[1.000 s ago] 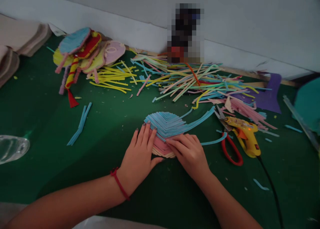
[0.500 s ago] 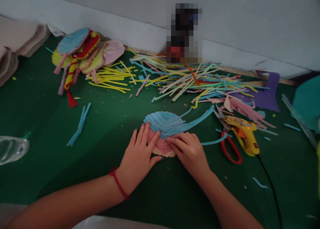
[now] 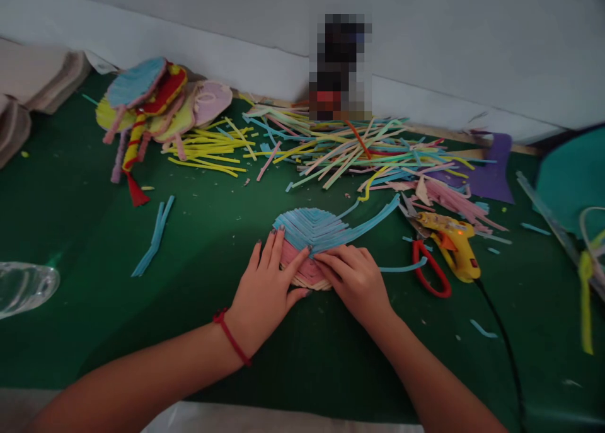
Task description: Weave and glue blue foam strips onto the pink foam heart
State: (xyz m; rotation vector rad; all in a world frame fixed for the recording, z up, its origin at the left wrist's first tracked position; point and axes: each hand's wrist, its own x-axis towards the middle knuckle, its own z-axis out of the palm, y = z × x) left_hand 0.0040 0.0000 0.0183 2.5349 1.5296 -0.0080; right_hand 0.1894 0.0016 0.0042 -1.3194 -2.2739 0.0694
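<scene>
A round disc (image 3: 309, 230) of pipe cleaners laid in V-shaped rows lies on the green table, blue in its upper part, pink and cream below. My left hand (image 3: 265, 278) rests flat over its left side, fingers spread and fingertips pressing it down. At the lower right of the disc, my right hand (image 3: 357, 282) pinches a blue pipe cleaner (image 3: 401, 268) against the pink rows; its free end sticks out to the right. More blue ends (image 3: 375, 222) curve off the disc toward the upper right. My fingers hide part of the pink rows.
Red-handled scissors (image 3: 428, 266) and a yellow glue gun (image 3: 456, 244) with its light on lie right, its cable running forward. Loose pipe cleaners (image 3: 350, 155) heap at the back. Finished fans (image 3: 137, 83) are stacked back left; two blue pieces (image 3: 155, 237) and a clear bottle (image 3: 28, 287) lie left.
The view has shifted slightly, bringing more of the right side into sight. My left index finger has slid a little to the right across the disc; the right hand keeps its pinch.
</scene>
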